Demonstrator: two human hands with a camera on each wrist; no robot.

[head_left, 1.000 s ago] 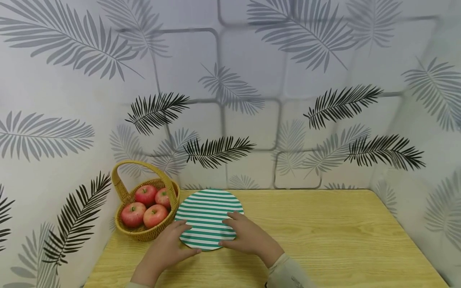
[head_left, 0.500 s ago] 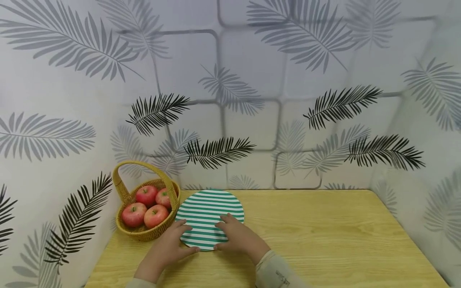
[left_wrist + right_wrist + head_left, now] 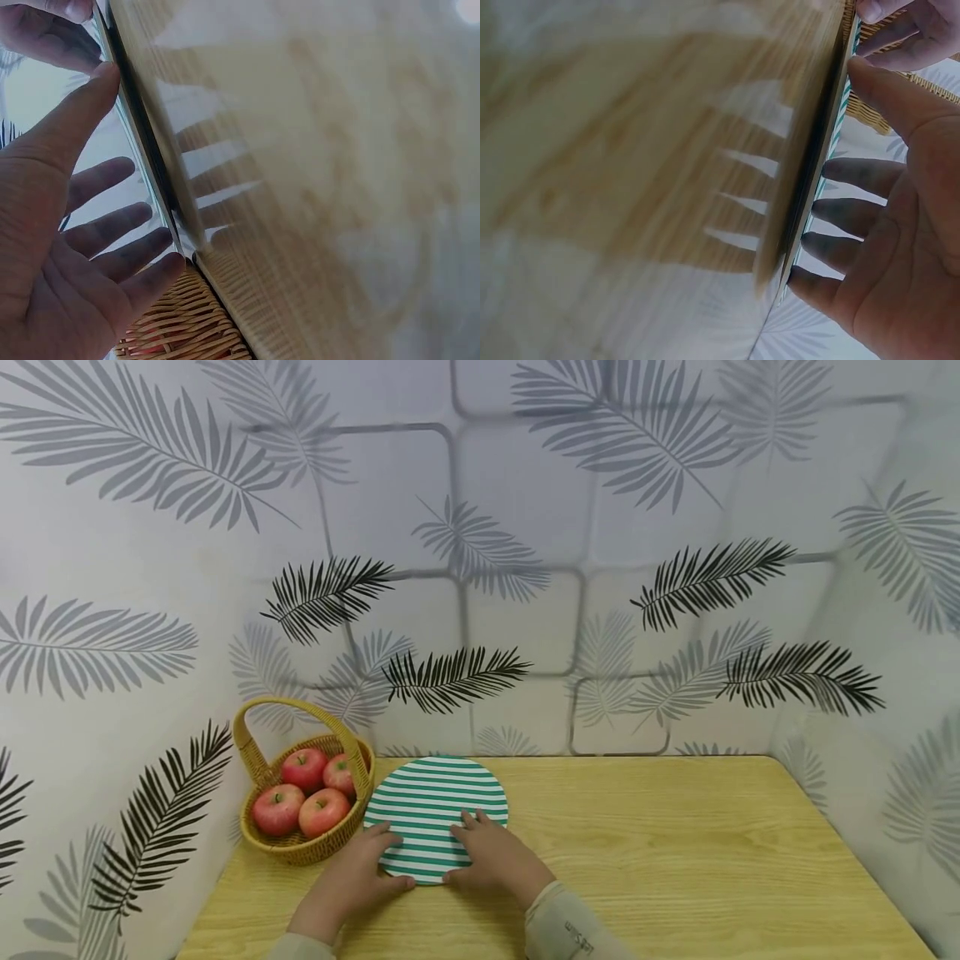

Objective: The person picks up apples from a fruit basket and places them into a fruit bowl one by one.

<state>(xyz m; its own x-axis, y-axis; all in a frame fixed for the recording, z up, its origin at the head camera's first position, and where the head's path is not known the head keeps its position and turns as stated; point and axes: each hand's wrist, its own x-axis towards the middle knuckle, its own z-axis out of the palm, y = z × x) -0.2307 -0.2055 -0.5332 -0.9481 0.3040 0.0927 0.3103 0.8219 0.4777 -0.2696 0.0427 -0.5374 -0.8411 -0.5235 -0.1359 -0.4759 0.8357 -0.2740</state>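
A round, flat placemat (image 3: 438,793) with green and white stripes lies on the wooden table. My left hand (image 3: 356,875) rests at its near left edge, fingertips on the top face and thumb by the front rim. At the near right my right hand (image 3: 498,860) touches the striped face with spread fingers, its thumb also near the front rim. Both wrist views show the fingers fairly straight, tips against the thin disc, seen edge-on. Whatever lies under the placemat is hidden.
A wicker basket (image 3: 300,853) with a tall handle holds several red apples (image 3: 279,808) and stands left of the placemat, very close to its edge. The wooden table (image 3: 690,860) extends to the right. Behind it rises a leaf-patterned wall (image 3: 525,485).
My right hand has shifted left over the placemat, its thumb coming nearer to my left thumb. My left hand, the placemat and the basket look almost unmoved.
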